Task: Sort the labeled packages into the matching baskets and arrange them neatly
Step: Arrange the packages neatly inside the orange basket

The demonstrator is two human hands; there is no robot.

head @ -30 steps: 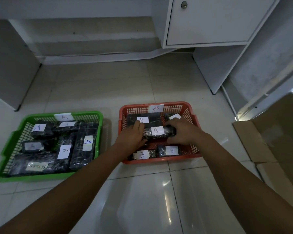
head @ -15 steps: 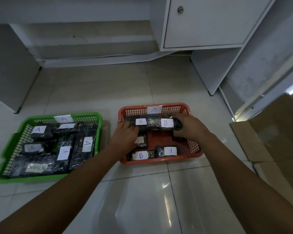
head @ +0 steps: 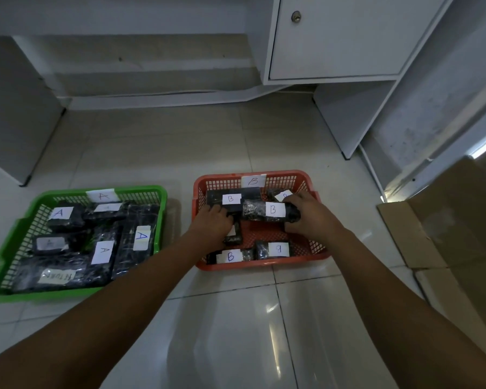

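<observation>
Head view, package [head: 270,211] in right hand [head: 310,217]

Glossy pale floor tiles [head: 157,153] reflect dim light. A white cabinet [head: 334,37] with a knobbed door stands behind; flattened cardboard [head: 446,220] lies right.

- Glossy, mirror-smooth tiled floor [head: 230,332] under the red basket [head: 317,255].
- That basket: perforated plastic.
- Packages [head: 270,211] inside it: shiny black wrap, matt paper labels.
- Right of it: matt brown cardboard [head: 446,220].
</observation>
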